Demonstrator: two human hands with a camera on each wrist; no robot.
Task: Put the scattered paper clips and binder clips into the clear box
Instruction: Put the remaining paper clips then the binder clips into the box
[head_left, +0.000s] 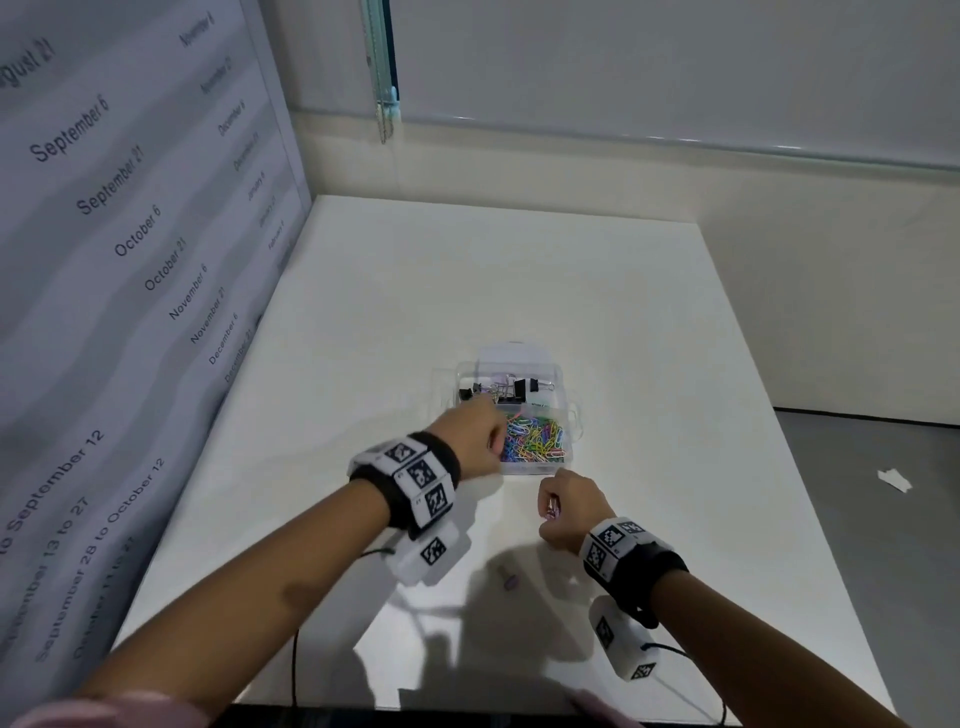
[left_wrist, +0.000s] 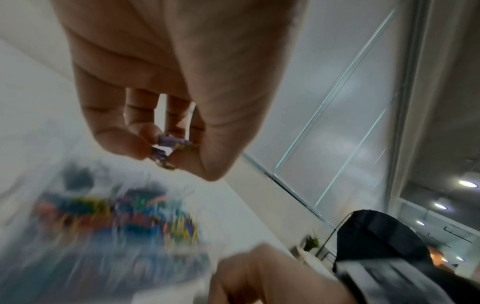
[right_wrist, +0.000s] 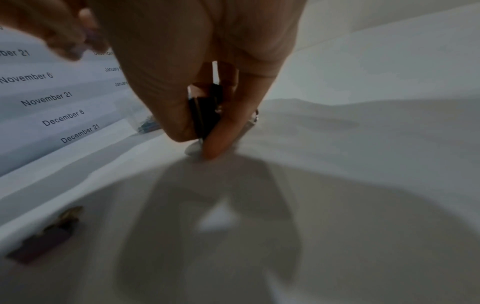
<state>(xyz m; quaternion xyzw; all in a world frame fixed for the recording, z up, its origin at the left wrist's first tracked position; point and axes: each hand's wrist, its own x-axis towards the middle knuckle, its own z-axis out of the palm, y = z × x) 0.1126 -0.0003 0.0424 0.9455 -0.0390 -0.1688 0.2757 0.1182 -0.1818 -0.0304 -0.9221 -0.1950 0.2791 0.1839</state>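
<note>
on the white surface (head_left: 623, 312), near its middle, the clear box (head_left: 566, 415) sits open, black binder clips (head_left: 524, 388) in its far compartment and colourful paper clips (head_left: 535, 436) heaped in the near one. the left hand (head_left: 475, 434) hovers over the box's left edge and hides part of it; the left wrist view shows its fingertips (left_wrist: 124, 144) pinching small purple binder clips (left_wrist: 168, 148), with the box below only a blur of colour. the right hand (head_left: 569, 506) is low on the surface just in front of the box, thumb and fingers closed around a black binder clip (right_wrist: 206, 115), mostly hidden by the fingers; from the head view only a pinkish glint shows in that grip. one purple binder clip (head_left: 510, 581) lies loose in shadow nearer the person, smeared in the right wrist view. a scrap of white paper (head_left: 894, 479) lies off to the right.
</note>
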